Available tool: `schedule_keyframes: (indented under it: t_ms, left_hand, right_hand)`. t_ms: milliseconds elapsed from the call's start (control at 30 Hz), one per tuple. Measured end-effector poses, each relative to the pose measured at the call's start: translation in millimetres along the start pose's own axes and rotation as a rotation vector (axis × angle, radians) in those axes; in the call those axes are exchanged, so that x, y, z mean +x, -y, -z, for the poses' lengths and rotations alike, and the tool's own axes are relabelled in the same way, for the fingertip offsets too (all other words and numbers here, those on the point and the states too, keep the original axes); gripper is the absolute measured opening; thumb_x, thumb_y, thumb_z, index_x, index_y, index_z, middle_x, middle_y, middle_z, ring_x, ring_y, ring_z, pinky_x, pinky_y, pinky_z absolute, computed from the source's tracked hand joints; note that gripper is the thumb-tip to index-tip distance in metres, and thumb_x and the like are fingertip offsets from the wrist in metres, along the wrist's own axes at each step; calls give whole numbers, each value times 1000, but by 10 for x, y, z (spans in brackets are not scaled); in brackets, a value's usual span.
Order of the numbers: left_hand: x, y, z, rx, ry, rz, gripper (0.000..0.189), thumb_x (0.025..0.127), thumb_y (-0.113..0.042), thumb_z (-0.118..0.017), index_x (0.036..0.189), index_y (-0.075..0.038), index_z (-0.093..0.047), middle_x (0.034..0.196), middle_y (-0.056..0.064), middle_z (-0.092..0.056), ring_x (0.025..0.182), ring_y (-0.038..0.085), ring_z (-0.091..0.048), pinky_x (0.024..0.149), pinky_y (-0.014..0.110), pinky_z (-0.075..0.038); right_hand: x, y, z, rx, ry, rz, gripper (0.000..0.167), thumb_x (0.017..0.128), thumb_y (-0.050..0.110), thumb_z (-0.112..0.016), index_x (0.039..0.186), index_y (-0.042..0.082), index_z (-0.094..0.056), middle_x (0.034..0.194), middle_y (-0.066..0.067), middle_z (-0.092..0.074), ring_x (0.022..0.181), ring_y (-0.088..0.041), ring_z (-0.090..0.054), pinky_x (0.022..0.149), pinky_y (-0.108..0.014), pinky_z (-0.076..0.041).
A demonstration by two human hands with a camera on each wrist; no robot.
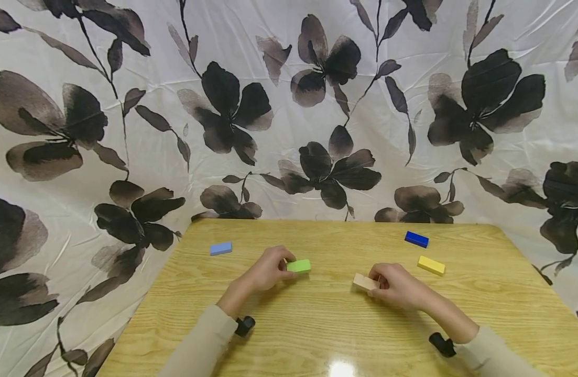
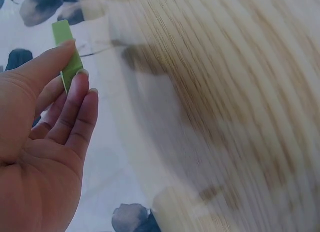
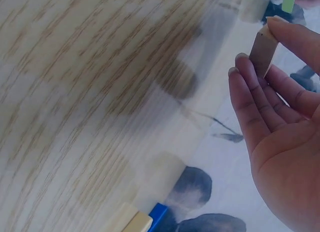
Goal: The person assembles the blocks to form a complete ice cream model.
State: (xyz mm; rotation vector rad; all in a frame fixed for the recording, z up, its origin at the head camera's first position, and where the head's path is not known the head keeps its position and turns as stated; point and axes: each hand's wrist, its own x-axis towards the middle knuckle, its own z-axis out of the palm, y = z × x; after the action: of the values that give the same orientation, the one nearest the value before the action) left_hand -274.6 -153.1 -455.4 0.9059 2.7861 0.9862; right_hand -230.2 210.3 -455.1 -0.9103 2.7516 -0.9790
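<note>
My left hand (image 1: 271, 269) pinches a bright green block (image 1: 300, 266) between thumb and fingers, over the middle of the table. In the left wrist view the green block (image 2: 68, 47) stands out past the thumb tip, the other fingers bent below it. To the right, my right hand (image 1: 396, 285) grips a light wooden-coloured block (image 1: 364, 283) by one end, its free end pointing left. The right wrist view shows that same block (image 3: 263, 51) held between thumb and fingertips. A gap separates the two held blocks.
A light blue block (image 1: 220, 248) lies at the table's back left. Toward the back right lie a dark blue block (image 1: 416, 240) and a yellow block (image 1: 431, 265). Behind the wooden table (image 1: 312, 335) hangs a white cloth (image 1: 279, 141) with dark flowers.
</note>
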Motion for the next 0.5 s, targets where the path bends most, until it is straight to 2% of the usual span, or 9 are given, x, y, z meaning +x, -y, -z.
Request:
schedule_keyframes:
  t_ms: [267, 500]
  left_hand:
    - [46, -46, -68, -9, 12, 7, 28, 89, -11, -81, 114, -3, -73, 96, 4, -61, 75, 9, -56, 69, 25, -51]
    - [104, -86, -127, -5, 16, -18, 26, 88, -11, -82, 111, -3, -74, 95, 3, -63, 74, 10, -57, 67, 25, -51]
  right_hand:
    - [15, 32, -21, 2, 10, -4, 19, 91, 17, -80, 102, 7, -68, 83, 6, -60, 70, -5, -50, 62, -24, -45]
    - [35, 67, -50, 8, 14, -3, 21, 90, 17, -80, 103, 6, -68, 82, 6, -61, 69, -5, -50, 62, -24, -46]
